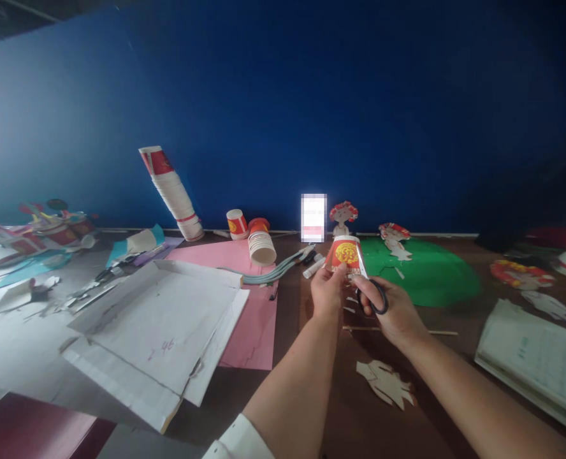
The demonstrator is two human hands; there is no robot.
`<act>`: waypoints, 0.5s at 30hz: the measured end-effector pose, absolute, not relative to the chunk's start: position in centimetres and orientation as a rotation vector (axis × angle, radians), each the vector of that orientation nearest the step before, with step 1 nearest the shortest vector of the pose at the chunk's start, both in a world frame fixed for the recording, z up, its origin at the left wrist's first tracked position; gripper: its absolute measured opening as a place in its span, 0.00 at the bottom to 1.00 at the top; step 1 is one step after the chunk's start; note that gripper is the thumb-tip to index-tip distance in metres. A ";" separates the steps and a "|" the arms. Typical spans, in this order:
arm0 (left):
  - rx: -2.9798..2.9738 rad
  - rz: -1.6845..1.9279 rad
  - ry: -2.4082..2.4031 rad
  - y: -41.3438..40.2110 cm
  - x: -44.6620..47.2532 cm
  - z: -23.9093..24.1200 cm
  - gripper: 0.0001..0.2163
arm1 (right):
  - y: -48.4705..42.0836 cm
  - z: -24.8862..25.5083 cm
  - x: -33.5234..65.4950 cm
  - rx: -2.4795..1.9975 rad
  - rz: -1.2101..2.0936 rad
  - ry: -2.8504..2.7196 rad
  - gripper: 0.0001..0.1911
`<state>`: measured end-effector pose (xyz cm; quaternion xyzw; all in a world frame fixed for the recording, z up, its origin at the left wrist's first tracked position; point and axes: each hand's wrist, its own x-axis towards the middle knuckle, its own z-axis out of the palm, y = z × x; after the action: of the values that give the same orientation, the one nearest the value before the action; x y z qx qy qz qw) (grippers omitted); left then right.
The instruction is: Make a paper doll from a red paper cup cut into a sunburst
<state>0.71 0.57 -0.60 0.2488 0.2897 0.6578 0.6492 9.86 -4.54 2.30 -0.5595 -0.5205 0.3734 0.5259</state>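
Observation:
My left hand (328,292) is closed on a red and white paper cup (347,248) with a yellow round print, held narrow end up. My right hand (400,313) has its fingers in the black handles of a pair of scissors (382,298). The scissors reach the cup's lower edge; their blades are mostly hidden by my fingers and the cup. Just behind the cup stands a cut-out figure (341,231) with a red and white curled rim round its head. On the table below my hands lie a thin wooden stick (436,332) and a pale paper cut-out (387,384).
Left of my arms, an open white cardboard tray (153,319) overlaps pink paper (259,338). A tall leaning stack of paper cups (173,197) stands against the blue wall (273,115). Green paper (436,274) lies at right, near an open notebook (536,357). Grey cable (283,268) runs behind the tray.

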 end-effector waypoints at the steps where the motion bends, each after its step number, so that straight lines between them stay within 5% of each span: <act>1: 0.568 1.497 0.657 0.6 0.7 -0.6 0.21 | -4.5 2.3 9.9 -1.338 0.893 -1.243 0.25; 15: 0.550 1.477 0.661 0.1 0.4 -0.1 0.22 | -4.8 2.7 9.6 -1.350 0.883 -1.252 0.25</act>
<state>0.42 0.14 -0.14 0.2427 0.2916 0.6518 0.6567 9.65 -4.78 2.70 -0.5638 -0.5226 0.3686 0.5226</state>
